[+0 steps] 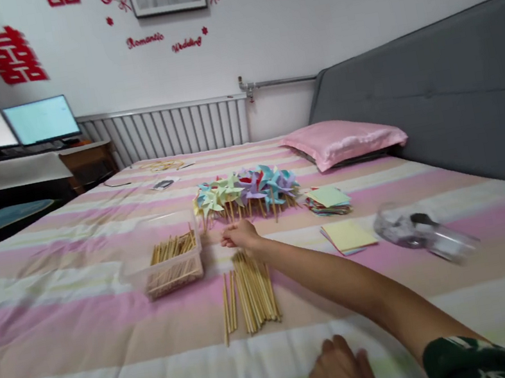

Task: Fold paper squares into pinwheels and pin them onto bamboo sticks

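My right hand (240, 237) is stretched out over the bed, its fingers curled together just in front of the paper pinwheels (247, 190). Whatever it may hold is hidden. Below that hand lies a bundle of thin wooden sticks (256, 296), with a few loose sticks (229, 307) to its left. A clear plastic box (134, 255), tipped on its side, holds more sticks (172, 248) and stands left of the hand. Close to me, my left hand (342, 374) rests on the bedding, loosely closed, with nothing visible in it.
Coloured paper squares (351, 235) lie right of the sticks, with a paper stack (327, 200) behind. A clear tape dispenser-like object (424, 233) lies farther right, blurred. A pink pillow (344, 139) leans near the grey headboard (432, 98). Monitors (42, 120) stand far left.
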